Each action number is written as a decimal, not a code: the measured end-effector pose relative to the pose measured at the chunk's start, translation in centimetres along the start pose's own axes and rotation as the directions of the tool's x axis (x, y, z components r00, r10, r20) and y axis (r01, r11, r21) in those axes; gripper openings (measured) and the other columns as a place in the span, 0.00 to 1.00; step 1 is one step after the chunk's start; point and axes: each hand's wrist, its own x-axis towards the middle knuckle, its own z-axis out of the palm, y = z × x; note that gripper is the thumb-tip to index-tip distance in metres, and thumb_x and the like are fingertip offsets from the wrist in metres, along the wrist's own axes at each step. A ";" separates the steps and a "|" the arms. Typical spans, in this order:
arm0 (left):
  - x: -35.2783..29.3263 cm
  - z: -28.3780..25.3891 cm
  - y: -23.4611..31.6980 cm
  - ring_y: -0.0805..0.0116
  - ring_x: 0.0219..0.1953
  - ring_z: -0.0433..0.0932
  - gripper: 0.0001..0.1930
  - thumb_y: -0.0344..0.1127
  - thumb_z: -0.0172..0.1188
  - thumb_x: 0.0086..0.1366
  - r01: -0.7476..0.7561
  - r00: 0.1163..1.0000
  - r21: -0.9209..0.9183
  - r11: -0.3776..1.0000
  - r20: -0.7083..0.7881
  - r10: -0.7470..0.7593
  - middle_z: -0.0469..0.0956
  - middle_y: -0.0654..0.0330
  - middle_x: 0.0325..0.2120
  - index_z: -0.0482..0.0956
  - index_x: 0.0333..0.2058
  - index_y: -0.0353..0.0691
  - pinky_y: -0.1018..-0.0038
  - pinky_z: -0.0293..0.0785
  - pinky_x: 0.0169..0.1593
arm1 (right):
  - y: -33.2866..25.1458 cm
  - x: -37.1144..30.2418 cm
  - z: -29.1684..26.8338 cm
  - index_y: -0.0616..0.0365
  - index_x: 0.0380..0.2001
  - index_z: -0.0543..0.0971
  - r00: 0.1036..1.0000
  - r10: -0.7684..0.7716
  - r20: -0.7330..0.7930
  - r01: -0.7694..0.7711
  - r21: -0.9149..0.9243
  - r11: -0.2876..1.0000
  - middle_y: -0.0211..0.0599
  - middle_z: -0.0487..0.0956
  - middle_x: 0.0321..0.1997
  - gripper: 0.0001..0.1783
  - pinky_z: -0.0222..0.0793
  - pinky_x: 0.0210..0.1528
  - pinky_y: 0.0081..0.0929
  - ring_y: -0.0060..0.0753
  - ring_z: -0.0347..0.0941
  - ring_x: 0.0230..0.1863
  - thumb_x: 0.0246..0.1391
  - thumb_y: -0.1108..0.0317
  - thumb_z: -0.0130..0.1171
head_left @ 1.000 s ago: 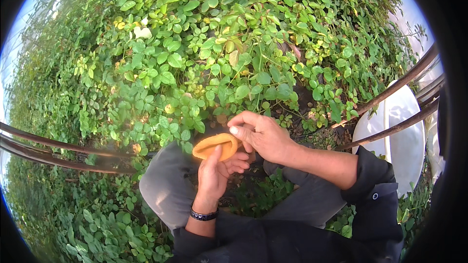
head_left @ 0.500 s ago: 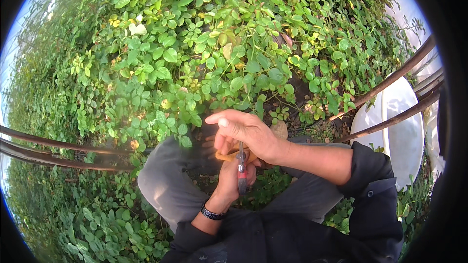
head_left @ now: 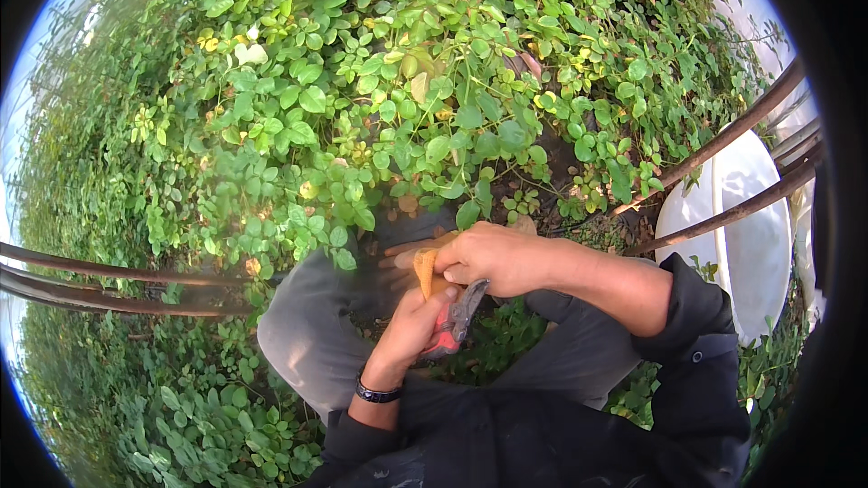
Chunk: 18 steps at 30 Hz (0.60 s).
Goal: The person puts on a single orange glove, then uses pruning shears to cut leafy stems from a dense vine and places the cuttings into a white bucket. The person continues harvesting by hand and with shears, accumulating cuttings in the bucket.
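My left hand [head_left: 411,325] is closed around pruning shears [head_left: 445,336] with red handles and a dark blade. The blade points up and to the right, below my other hand. My right hand [head_left: 495,258] is pinched on the edge of an orange, glove-like piece of fabric [head_left: 424,269]. That piece stands up just beyond my left thumb, its lower end against my left hand. Brownish, finger-like shapes reach left from behind it; I cannot make out whether they belong to it. My right fingertips are partly hidden.
Dense leafy bushes [head_left: 298,108] fill the space ahead and both sides. My grey-trousered knees [head_left: 307,334] frame my hands. Rusty bars [head_left: 723,226] cross at right, in front of a white rounded object [head_left: 759,280]. More dark bars [head_left: 127,298] run along the left.
My right hand has dropped from above the shears and closed on the orange piece, now raised upright. The shears have turned in my left hand, from upright to slanting right.
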 end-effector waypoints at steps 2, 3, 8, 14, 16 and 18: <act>0.2 0.2 -0.3 0.82 0.35 0.77 0.15 0.39 0.56 0.83 -0.008 1.000 0.057 0.998 -0.003 0.008 0.81 0.69 0.36 0.83 0.50 0.32 0.78 0.74 0.38 | 0.3 -0.3 0.6 0.65 0.48 0.83 0.998 -0.061 0.002 0.061 0.042 0.997 0.58 0.83 0.34 0.13 0.74 0.43 0.49 0.61 0.83 0.40 0.63 0.75 0.57; 0.3 0.4 -0.2 0.81 0.35 0.77 0.15 0.40 0.56 0.83 -0.002 1.000 0.038 0.999 0.017 0.001 0.82 0.69 0.36 0.83 0.50 0.32 0.77 0.74 0.38 | 0.3 -0.3 0.8 0.66 0.49 0.82 0.997 -0.075 0.011 0.074 0.062 0.995 0.58 0.83 0.34 0.14 0.74 0.44 0.50 0.62 0.83 0.41 0.62 0.76 0.56; -0.7 0.8 1.1 0.80 0.36 0.78 0.17 0.41 0.53 0.85 0.120 0.993 0.324 0.938 -0.032 -0.116 0.83 0.66 0.36 0.85 0.47 0.33 0.77 0.75 0.37 | -0.1 0.9 1.6 0.65 0.63 0.81 0.981 0.009 0.191 -0.152 0.750 0.644 0.43 0.86 0.60 0.37 0.81 0.51 0.41 0.39 0.84 0.51 0.45 0.81 0.49; -0.5 1.3 0.7 0.65 0.30 0.82 0.19 0.40 0.52 0.82 -0.308 0.951 0.467 0.829 0.117 0.287 0.85 0.58 0.28 0.88 0.39 0.35 0.66 0.79 0.38 | 2.6 2.2 3.9 0.58 0.68 0.81 1.000 -0.004 0.004 0.002 0.419 0.908 0.41 0.84 0.67 0.33 0.80 0.60 0.30 0.32 0.82 0.56 0.58 0.75 0.55; -0.2 1.4 0.3 0.50 0.27 0.82 0.19 0.43 0.53 0.81 -0.317 0.943 0.531 0.786 0.092 0.318 0.82 0.49 0.24 0.86 0.37 0.36 0.57 0.77 0.36 | 4.2 2.3 4.9 0.55 0.73 0.77 0.993 -0.082 -0.079 0.096 0.190 0.977 0.39 0.84 0.67 0.29 0.80 0.60 0.33 0.31 0.82 0.56 0.72 0.64 0.53; 0.1 1.7 0.0 0.44 0.29 0.82 0.20 0.44 0.54 0.81 -0.328 0.937 0.632 0.702 0.124 0.326 0.82 0.46 0.24 0.84 0.35 0.35 0.53 0.76 0.36 | 5.1 2.6 5.7 0.56 0.74 0.76 0.988 -0.089 -0.123 0.127 0.349 0.929 0.39 0.85 0.67 0.28 0.80 0.61 0.36 0.34 0.82 0.58 0.80 0.56 0.52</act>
